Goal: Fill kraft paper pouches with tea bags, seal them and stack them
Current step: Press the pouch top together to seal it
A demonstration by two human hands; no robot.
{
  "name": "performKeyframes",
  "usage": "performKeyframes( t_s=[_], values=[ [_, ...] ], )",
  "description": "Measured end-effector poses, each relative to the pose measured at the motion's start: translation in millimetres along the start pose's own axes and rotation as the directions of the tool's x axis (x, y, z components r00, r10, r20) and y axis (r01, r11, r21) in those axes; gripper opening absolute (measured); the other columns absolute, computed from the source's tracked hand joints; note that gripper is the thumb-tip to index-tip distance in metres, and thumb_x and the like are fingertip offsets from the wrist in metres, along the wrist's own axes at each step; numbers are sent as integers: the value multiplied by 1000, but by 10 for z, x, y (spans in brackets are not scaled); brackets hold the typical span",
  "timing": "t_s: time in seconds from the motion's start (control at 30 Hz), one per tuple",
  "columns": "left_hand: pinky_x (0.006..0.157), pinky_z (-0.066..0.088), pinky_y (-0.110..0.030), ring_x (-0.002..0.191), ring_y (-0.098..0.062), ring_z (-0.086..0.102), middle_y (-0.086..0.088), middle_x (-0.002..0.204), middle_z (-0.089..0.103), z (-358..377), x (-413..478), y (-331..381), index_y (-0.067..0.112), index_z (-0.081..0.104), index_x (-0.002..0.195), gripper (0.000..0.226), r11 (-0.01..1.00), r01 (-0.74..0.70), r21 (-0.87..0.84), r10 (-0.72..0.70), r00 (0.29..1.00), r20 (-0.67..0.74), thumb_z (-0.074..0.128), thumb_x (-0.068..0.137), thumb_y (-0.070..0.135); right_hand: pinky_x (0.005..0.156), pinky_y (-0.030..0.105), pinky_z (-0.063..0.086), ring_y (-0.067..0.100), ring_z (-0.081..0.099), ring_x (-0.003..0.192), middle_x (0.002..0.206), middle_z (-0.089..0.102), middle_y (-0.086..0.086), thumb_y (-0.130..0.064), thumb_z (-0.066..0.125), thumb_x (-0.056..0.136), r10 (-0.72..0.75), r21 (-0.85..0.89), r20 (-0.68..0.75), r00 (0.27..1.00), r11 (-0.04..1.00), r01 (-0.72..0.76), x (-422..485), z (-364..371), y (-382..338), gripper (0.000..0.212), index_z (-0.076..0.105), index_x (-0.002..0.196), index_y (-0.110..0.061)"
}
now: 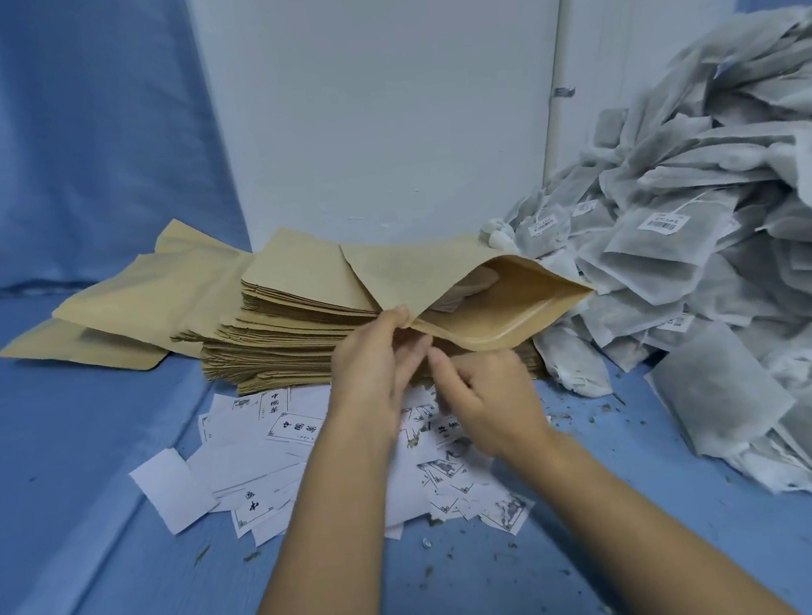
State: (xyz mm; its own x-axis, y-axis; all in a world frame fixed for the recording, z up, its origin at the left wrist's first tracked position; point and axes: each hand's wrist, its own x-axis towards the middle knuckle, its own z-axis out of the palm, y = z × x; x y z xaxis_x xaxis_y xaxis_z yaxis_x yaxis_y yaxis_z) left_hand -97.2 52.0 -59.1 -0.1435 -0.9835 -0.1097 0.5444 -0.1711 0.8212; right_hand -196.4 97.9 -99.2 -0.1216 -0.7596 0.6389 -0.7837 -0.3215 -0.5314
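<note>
A: Grip, quick?
B: The left hand (374,360) pinches the near-left corner of the pouch (440,273), thumb on top, fingers under the edge. Firm grasp.
A: Pouch is where?
B: Held up just above the stack of flat pouches (287,339), approx. level. The mouth gapes wide twd the tea bag pile (737,232) on the right. Sth pale lies inside, can't tell what.
A: Other hand?
B: The right hand (493,398) sits just below the left, fingers curled, tips near the pouch's lower lip. It's blurred, so can't tell if it grasps anything or only touches.
A: Rest of the table?
B: Blue cloth (87,491) all over. Printed paper slips (296,429) are scattered in front of the stack, under both wrists. A few loose pouches (133,301) lie left of the stack. A white panel (373,110) stands behind it all.
</note>
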Motion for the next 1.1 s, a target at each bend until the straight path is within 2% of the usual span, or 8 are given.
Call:
performKeyframes(
  t_s=[0.1,0.2,0.23,0.3,0.5,0.67,0.8,1.1],
  values=[
    [37,27,-17,40,-7,36,5,48,45,-38,3,-14,15,53,66,21,935,85,343,-98,995,22,63,84,15,65,34,44,19,56,60,55,60,-2,-80,26,78,397,168,70,915,900,-403,73,105,-72,74,58,52,-18],
    [36,20,-17,38,-7,30,7,44,39,1,-17,-47,17,46,60,28,915,134,380,-183,978,97,58,85,15,47,24,40,13,50,45,52,60,0,-40,52,88,611,649,132,780,541,-534,201,112,-152,44,58,50,-19],
    [34,21,-16,36,-6,30,7,42,39,14,-30,-46,16,45,60,29,922,132,363,-185,976,113,57,85,13,40,19,33,10,41,38,48,55,0,-30,52,87,645,736,185,741,409,-540,233,99,-184,37,55,54,-14],
    [33,23,-14,35,-7,30,6,40,39,30,-27,-54,14,46,59,28,932,113,345,-161,980,114,56,85,10,34,16,24,8,32,32,46,49,2,-21,48,86,673,782,250,696,283,-555,264,96,-222,25,50,64,-9],
    [36,24,-16,35,-8,29,3,39,36,44,-23,-67,8,47,59,27,968,94,232,-118,989,93,51,84,2,33,14,26,9,34,28,39,45,2,-10,47,87,676,816,268,686,219,-535,274,98,-273,27,45,60,-8],
    [37,23,-19,36,-9,27,1,44,33,19,-12,-6,11,44,64,22,981,75,176,-90,993,79,50,85,5,32,17,12,7,16,29,36,24,-7,-12,44,89,669,872,338,662,43,-488,322,43,-235,31,32,60,-16],
    [38,24,-19,38,-11,32,1,45,41,48,-54,-38,11,50,60,25,932,17,362,-52,995,86,55,84,10,31,17,16,7,21,29,35,29,-6,-13,43,88,676,852,306,671,121,-510,299,30,-215,29,33,61,-16],
    [38,24,-17,36,-8,30,2,38,40,27,-29,-12,9,47,62,24,964,37,262,-55,997,62,55,83,3,32,16,15,7,19,31,38,28,-8,-17,43,87,705,857,281,651,120,-501,300,10,-146,29,33,60,-16]
  ],
)
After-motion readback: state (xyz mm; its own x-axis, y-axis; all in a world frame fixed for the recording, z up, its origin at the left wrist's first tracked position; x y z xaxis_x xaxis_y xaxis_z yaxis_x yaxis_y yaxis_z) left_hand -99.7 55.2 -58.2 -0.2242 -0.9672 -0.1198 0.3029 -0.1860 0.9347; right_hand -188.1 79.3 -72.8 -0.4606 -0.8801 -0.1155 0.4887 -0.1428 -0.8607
